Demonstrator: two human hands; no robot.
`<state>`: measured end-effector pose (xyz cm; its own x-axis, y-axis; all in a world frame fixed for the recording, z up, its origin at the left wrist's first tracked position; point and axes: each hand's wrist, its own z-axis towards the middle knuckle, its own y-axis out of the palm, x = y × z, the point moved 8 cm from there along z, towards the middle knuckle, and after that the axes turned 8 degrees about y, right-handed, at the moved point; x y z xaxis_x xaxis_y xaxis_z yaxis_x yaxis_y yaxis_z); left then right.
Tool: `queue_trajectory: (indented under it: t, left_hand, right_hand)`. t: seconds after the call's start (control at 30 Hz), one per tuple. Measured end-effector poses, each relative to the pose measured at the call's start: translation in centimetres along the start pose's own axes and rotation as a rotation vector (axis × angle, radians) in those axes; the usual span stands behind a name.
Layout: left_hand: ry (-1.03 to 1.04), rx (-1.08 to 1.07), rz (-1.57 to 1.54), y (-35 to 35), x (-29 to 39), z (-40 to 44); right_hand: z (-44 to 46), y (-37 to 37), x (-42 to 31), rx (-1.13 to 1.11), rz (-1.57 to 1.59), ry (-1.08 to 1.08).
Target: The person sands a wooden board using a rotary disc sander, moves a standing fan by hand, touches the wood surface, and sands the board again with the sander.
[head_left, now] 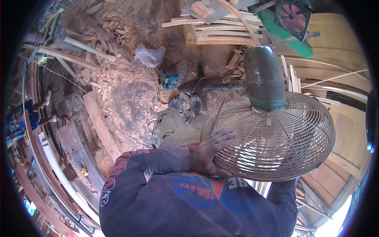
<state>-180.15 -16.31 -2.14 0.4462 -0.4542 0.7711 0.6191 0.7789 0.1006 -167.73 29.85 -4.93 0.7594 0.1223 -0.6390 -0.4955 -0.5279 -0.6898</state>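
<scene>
A large industrial fan point(268, 138) with a round wire guard and a dark greenish motor housing point(264, 75) fills the space to the right in front of my chest. Its pole point(221, 86) runs toward a dark base on the floor. My left hand point(213, 152), with a ring on one finger, grips the near left rim of the guard. The fingers lie over the wires and the thumb sits along the edge. My right sleeve point(283, 193) passes beneath the guard, which hides my right hand. By my feet a teal power tool point(169, 80) with a cord rests on the floor.
Sawdust and wood offcuts point(106, 83) cover the floor. A clear plastic bag point(150, 56) lies ahead. Stacked wood strips point(227, 33) and a smaller fan with pink blades point(293, 17) stand at the far right. Long boards point(100, 124) lie left; another person's arm point(43, 100) shows there.
</scene>
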Motion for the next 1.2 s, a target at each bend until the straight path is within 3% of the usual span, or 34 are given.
queue_trajectory:
  t: [0.43, 0.6, 0.8, 1.2]
  left_hand:
    - [-0.018, -0.02, 0.003, 0.4, -1.5, 0.8]
    - [0.067, 0.017, 0.035, 1.8, -2.4, 2.7]
    - [0.087, -0.03, 0.182, 3.1, -4.2, 6.5]
    - [0.153, -0.033, 0.172, -1.4, -5.4, 9.0]
  right_hand:
    - [-2.0, -1.0, 1.4, 0.055, 0.018, 0.029]
    - [-2.8, -1.6, 2.5, 0.065, 0.039, 0.049]
    - [-3.5, -2.2, 3.5, 0.066, 0.02, 0.088]
    - [-3.0, -3.3, 3.5, 0.083, 0.007, 0.124]
